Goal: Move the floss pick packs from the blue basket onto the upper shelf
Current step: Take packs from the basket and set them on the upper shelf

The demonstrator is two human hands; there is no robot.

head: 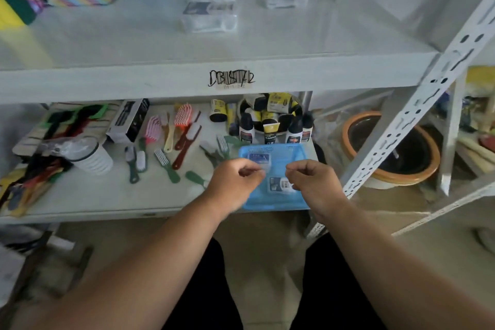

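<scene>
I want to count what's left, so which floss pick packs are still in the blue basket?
Two: one pack at the blue basket's far left, one nearer between the hands. The others lie on the upper shelf.

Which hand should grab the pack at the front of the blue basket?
Probably the right hand. It hovers just beside the front pack in the blue basket, fingers loosely curled and holding nothing. The left hand sits nearer the back pack.

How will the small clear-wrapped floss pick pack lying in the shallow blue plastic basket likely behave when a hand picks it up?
The small clear-wrapped floss pick pack looks flat and thin, so probably light. Its glossy wrap may be slippery and crinkle under a pinch. Lying flat in the shallow blue plastic basket, it seems unlikely to roll.
</scene>
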